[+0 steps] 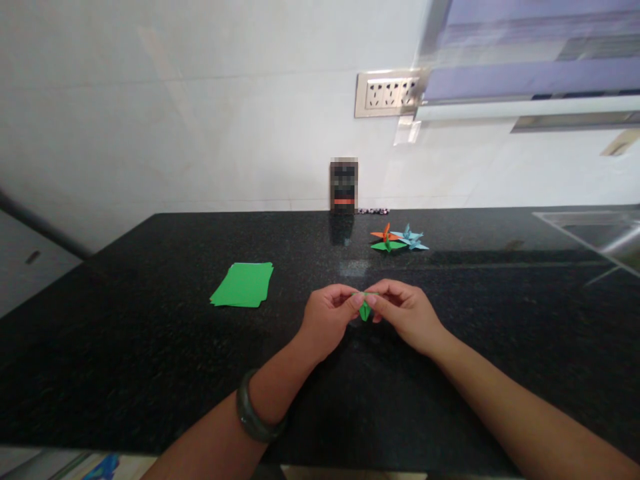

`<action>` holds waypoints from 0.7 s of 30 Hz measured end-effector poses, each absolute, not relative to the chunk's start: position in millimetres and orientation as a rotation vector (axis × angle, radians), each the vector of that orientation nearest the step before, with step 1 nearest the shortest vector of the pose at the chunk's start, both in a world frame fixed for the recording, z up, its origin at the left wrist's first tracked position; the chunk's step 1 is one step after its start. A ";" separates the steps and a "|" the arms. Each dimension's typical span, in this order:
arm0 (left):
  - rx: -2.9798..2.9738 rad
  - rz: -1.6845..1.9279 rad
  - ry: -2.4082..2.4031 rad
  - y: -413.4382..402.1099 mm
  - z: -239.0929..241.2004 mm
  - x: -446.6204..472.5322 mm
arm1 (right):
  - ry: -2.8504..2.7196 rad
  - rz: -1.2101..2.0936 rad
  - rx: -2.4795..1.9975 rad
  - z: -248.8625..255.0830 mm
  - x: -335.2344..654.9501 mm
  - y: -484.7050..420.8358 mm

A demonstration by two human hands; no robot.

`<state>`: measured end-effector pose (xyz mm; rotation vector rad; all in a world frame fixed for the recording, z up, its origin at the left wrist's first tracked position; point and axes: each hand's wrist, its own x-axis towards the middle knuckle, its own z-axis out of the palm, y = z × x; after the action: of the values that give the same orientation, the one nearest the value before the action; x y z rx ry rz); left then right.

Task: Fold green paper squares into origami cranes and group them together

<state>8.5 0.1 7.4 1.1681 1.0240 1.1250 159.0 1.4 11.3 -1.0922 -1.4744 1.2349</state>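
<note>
Between my two hands is a small folded piece of green paper, its narrow tip pointing down toward me. My left hand pinches its left side between thumb and fingers. On the right side, my right hand grips it the same way, thumb on top. Both thumbs nearly meet over the paper and cover most of its upper part. Left of my hands lies a loose stack of green paper sheets. Beyond my right hand sit several folded paper cranes: an orange one, a green one and light blue ones.
A black stone countertop carries everything. At its back, a blurred-out dark upright object leans by the wall, with a beaded strap beside it. A socket panel is on the wall. A metal sink edge shows at far right.
</note>
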 end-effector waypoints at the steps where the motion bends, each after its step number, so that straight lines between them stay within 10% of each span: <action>1: 1.188 1.143 1.035 0.3 6.6 8.5 | -1.477 1.237 -1.087 11.4 159.1 1.6; 21: 1.046 1.111 0.990 -1.6 9.7 10.7 | -1.329 1.140 -1.072 9.2 152.7 -2.0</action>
<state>10.7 -1.6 9.7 1.0464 0.9900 1.1112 152.7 -2.0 9.2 -1.0718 -1.3294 1.1398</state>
